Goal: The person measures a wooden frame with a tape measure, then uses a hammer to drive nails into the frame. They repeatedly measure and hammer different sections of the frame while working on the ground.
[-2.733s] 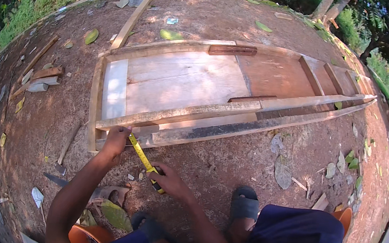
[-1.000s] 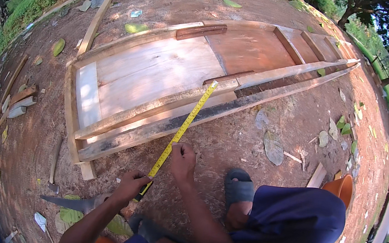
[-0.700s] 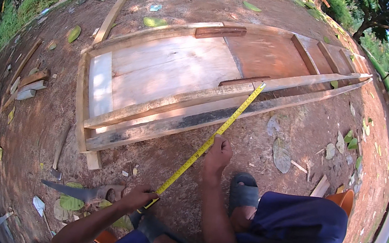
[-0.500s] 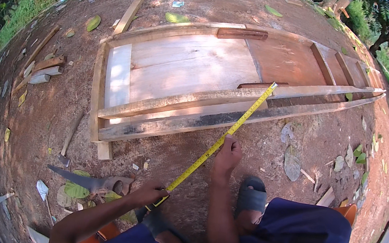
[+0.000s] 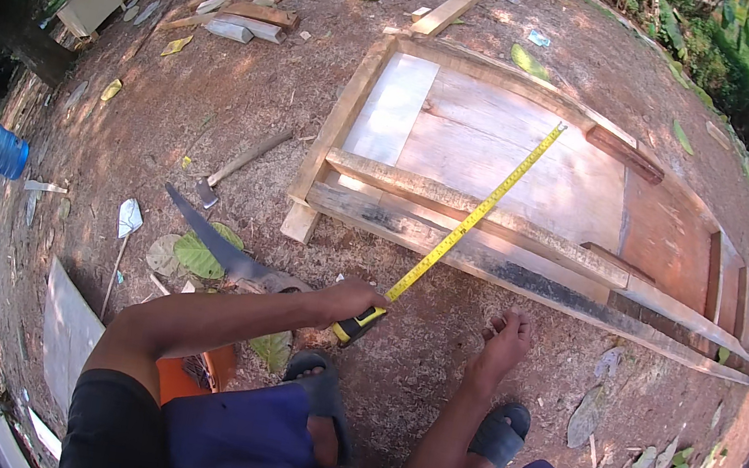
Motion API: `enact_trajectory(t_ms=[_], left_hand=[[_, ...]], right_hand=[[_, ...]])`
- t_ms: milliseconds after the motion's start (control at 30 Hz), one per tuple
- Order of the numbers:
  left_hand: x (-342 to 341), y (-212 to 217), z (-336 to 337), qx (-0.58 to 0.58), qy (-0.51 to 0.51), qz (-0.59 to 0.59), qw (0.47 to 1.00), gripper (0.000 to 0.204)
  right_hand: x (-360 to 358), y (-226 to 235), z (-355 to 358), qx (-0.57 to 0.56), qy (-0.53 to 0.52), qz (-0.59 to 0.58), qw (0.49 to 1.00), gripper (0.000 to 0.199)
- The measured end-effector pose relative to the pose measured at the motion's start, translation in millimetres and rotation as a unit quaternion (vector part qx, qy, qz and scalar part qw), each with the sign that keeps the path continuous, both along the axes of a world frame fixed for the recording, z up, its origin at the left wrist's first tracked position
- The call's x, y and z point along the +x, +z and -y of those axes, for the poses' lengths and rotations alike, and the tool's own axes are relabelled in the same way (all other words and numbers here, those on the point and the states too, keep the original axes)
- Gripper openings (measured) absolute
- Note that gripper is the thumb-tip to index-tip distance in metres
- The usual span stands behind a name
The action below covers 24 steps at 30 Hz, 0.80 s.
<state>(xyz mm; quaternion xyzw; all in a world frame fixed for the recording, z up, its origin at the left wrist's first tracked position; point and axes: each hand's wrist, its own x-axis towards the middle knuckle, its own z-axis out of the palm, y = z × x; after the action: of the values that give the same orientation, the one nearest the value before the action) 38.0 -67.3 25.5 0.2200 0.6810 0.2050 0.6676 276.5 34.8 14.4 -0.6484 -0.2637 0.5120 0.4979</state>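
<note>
My left hand [image 5: 352, 304] grips a black and yellow tape measure [image 5: 356, 328] low in front of me. Its yellow blade [image 5: 458, 231] runs out up and to the right, across the near rails of a wooden frame [image 5: 493, 215], and its tip appears over the pale plywood panel [image 5: 505, 137]. Whether the tip touches the panel I cannot tell. To the right of the blade and apart from it is my right hand [image 5: 505, 343], fingers loosely bent and spread with nothing in them, just short of the frame's near edge.
Left of the frame a hammer-like tool [image 5: 245, 160] lies on the dirt, with a handsaw [image 5: 227, 251] nearer me. Wood offcuts [image 5: 242, 19] are scattered beyond. A blue plastic bottle [image 5: 6, 152] stands far left. A long batten [image 5: 467, 1] meets the frame's far corner. Leaves dot the ground.
My right hand has let go of the tape blade and moved right. My left hand has lifted the tape measure forward, and the blade now reaches farther over the frame. The view has turned left.
</note>
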Motion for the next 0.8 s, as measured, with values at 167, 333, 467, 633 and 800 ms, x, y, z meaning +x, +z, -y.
enact_trajectory(t_ms=[167,333,467,633,800], left_hand=[[-80,23,-49,0.029,0.169,-0.009,0.985,0.028],[-157,28,-81,0.044,0.271,-0.041,0.961,0.024],[-186,25,-74,0.023,0.286,-0.047,0.957,0.023],[-181,24,-60,-0.011,0.261,-0.079,0.962,0.022],[-183,19,-34,0.011,0.269,-0.074,0.96,0.025]], right_hand=[[-17,15,12,-0.024,0.041,-0.01,0.999,0.009],[-20,4,19,-0.021,0.083,-0.017,0.996,0.011],[-28,14,22,-0.019,0.072,-0.032,0.997,0.011],[-22,16,19,-0.016,0.052,-0.023,0.998,0.015],[-25,18,23,-0.022,0.065,-0.012,0.998,0.017]])
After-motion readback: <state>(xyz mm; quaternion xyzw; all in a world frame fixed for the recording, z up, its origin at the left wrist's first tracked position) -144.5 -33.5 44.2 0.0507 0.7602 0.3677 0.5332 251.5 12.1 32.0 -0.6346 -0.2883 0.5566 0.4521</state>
